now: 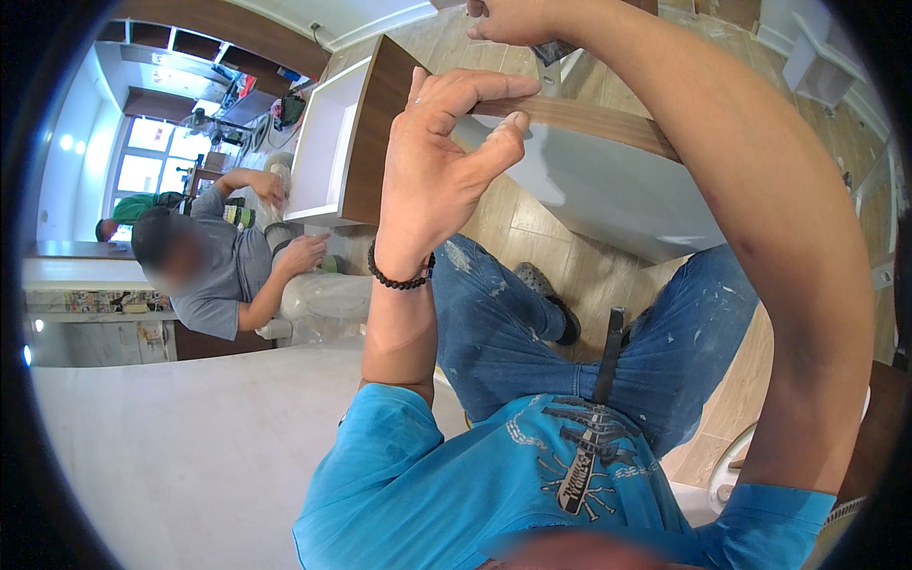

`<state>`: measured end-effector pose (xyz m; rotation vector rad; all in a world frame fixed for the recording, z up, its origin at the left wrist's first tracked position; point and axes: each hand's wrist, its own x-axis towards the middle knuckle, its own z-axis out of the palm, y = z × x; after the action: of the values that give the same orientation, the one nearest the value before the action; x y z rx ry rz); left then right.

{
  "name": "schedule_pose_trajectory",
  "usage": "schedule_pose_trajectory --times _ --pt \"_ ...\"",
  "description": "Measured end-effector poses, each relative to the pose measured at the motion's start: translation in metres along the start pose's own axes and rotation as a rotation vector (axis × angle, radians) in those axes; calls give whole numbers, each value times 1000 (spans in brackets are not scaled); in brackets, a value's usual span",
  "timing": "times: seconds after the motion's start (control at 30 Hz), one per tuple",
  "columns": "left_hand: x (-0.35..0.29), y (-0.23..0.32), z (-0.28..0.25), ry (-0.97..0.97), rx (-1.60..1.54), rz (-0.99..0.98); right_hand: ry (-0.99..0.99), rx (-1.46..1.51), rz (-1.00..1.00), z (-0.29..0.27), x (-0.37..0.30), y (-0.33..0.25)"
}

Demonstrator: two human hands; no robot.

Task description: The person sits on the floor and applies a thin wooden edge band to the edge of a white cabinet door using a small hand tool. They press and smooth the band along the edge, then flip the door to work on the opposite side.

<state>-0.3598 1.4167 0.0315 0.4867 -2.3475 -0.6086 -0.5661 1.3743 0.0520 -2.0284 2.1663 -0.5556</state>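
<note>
My left hand (pixel 446 157), with a black bead bracelet (pixel 399 282) at its wrist, grips one end of a board (pixel 617 195) between thumb and fingers. The board has a brown wood-grain edge and a pale grey-white face, and it stands on edge in front of my knees. Beyond it, at the top rim of the picture, my right hand (pixel 508 21) has its fingers curled together. That hand is partly cut off, and whatever it holds is hidden. Below its wrist lies a dark object (pixel 551 54) that I cannot make out, next to a pale metal strip (pixel 549 78).
A white drawer-like box (pixel 323 142) with a brown panel (pixel 380 133) stands left of my left hand. Beside it sits a co-worker in a grey shirt (pixel 223 261); another person in green (pixel 142 211) is farther back. A large pale surface (pixel 209 456) spreads at my left.
</note>
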Motion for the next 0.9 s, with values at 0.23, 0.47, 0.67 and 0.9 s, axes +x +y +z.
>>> schedule_pose_trajectory --times 0.23,0.47,0.67,0.9 --pt "0 1 -2 -10 -45 -31 -7 8 -2 -3 -2 -2" --pt "-4 -4 -10 -2 -126 -138 11 10 -10 -3 -1 -3" --pt "-7 -19 -16 29 -145 -125 2 31 -9 -3 -1 -3" --pt "-13 -15 -5 171 -32 36 51 5 -52 2 5 2"
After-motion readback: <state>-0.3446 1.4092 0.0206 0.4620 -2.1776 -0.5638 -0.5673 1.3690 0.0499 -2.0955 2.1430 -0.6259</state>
